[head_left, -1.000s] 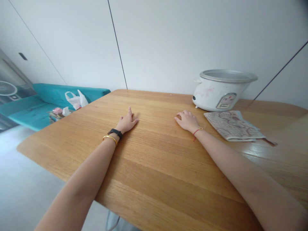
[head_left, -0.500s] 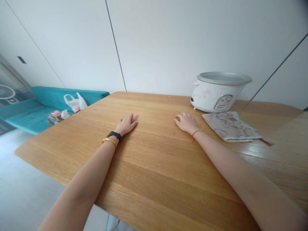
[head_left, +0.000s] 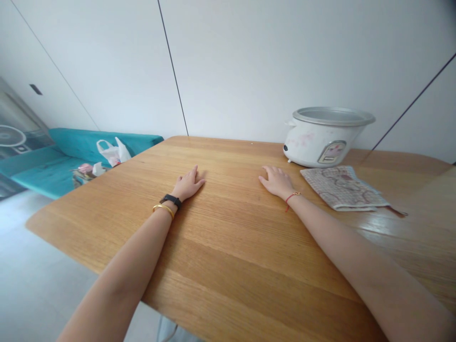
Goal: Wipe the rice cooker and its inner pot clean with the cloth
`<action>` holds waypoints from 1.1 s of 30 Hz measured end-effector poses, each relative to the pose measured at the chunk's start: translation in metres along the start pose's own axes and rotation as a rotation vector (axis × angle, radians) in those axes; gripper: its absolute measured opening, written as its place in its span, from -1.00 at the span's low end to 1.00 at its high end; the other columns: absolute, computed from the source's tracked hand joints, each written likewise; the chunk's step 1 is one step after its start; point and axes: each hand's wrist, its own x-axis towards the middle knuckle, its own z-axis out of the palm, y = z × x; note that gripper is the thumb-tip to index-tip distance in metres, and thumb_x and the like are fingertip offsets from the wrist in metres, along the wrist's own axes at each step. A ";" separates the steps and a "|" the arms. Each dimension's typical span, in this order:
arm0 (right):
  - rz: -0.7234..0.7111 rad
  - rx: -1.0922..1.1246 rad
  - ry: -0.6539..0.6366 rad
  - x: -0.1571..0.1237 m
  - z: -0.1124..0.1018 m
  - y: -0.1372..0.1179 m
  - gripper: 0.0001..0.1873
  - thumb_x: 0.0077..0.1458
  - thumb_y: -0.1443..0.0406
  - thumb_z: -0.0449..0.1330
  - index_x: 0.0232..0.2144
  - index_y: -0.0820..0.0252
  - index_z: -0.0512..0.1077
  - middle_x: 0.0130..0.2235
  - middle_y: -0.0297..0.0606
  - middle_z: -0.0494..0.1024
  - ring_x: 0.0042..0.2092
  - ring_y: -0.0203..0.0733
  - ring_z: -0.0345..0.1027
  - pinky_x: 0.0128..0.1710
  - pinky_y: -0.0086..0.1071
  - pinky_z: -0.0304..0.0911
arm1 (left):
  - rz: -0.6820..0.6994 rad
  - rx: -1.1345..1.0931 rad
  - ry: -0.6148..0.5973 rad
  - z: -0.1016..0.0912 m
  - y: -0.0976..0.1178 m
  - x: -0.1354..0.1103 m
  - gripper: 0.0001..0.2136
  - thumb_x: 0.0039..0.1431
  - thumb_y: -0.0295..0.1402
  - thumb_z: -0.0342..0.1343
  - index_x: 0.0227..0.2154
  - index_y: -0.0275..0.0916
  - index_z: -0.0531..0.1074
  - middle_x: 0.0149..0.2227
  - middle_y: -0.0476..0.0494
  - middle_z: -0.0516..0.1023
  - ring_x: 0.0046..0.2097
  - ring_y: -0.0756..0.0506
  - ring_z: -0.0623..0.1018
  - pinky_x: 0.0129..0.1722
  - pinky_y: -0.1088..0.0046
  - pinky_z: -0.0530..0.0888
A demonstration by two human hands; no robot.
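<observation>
My left hand rests on the wooden table, palm down, thumb apart from the fingers and nothing in it. A black watch band and a gold bangle circle that wrist. Across from it, my right hand also lies on the tabletop, fingers spread and empty, with a red cord bracelet at the wrist. Nearest to this hand are a white rice cooker, lidless with a grey rim, and a folded patterned cloth lying in front of the cooker.
A pale panelled wall rises behind the table. Beyond the table's left edge stands a teal sofa with a white plastic bag and small items on it. At the far left is a round fan.
The fingers of both hands have stretched out a little more. Both hands stay in the same places on the table, and the view has shifted very slightly.
</observation>
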 end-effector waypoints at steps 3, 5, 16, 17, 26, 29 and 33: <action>-0.019 -0.033 -0.025 0.000 0.001 0.000 -0.57 0.37 0.10 0.02 0.11 0.10 0.51 0.20 -0.04 0.48 0.25 0.10 0.29 0.22 -0.03 0.21 | 0.028 0.014 -0.009 -0.001 0.001 0.000 -0.32 0.40 -0.06 -0.09 0.49 -0.17 -0.05 0.42 -0.31 0.28 0.43 -0.25 0.27 0.38 -0.02 0.13; -0.018 -0.032 -0.009 0.000 0.001 0.001 -0.54 0.36 0.09 0.03 0.18 0.11 0.45 0.22 -0.03 0.47 0.25 0.10 0.29 0.22 -0.04 0.22 | 0.044 0.022 -0.009 -0.001 0.001 0.000 -0.33 0.41 -0.06 -0.11 0.49 -0.14 -0.05 0.43 -0.29 0.26 0.43 -0.26 0.27 0.37 -0.04 0.15; -0.014 -0.009 0.007 0.002 0.003 0.002 -0.43 0.36 0.10 0.06 0.32 0.18 0.31 0.27 0.01 0.42 0.28 0.12 0.26 0.25 -0.02 0.19 | 0.062 0.061 -0.006 -0.002 0.000 0.000 -0.50 0.41 -0.06 -0.10 0.30 -0.10 0.33 0.39 -0.21 0.34 0.40 -0.27 0.32 0.35 -0.01 0.22; -0.023 -0.020 -0.005 0.002 0.003 0.002 -0.50 0.37 0.10 0.04 0.24 0.14 0.41 0.24 -0.01 0.45 0.26 0.11 0.27 0.24 -0.03 0.20 | 0.049 0.051 -0.006 -0.002 0.001 -0.001 -0.46 0.41 -0.06 -0.09 0.36 -0.14 0.25 0.39 -0.25 0.33 0.40 -0.27 0.31 0.36 -0.03 0.20; -0.023 -0.041 -0.010 -0.001 0.000 -0.001 -0.49 0.37 0.10 0.02 0.24 0.15 0.40 0.21 -0.01 0.46 0.23 0.12 0.29 0.21 -0.03 0.22 | 0.069 0.059 -0.007 -0.002 -0.001 0.000 -0.52 0.40 -0.05 -0.10 0.24 -0.15 0.38 0.39 -0.23 0.34 0.39 -0.25 0.32 0.35 0.01 0.22; -0.016 -0.023 0.012 0.000 0.001 0.000 -0.41 0.35 0.10 0.04 0.33 0.20 0.29 0.26 0.02 0.43 0.26 0.13 0.26 0.23 -0.01 0.20 | 0.084 0.058 -0.004 -0.001 -0.002 0.001 -0.54 0.40 -0.05 -0.10 0.20 -0.14 0.42 0.39 -0.22 0.34 0.39 -0.25 0.33 0.34 0.01 0.24; -0.025 -0.022 0.005 0.000 0.002 0.001 -0.49 0.35 0.10 0.03 0.24 0.16 0.40 0.23 0.00 0.45 0.24 0.12 0.27 0.22 -0.02 0.20 | 0.034 0.034 -0.003 -0.001 -0.001 0.001 -0.43 0.39 -0.05 -0.08 0.36 -0.20 0.23 0.38 -0.32 0.34 0.38 -0.27 0.34 0.36 0.00 0.20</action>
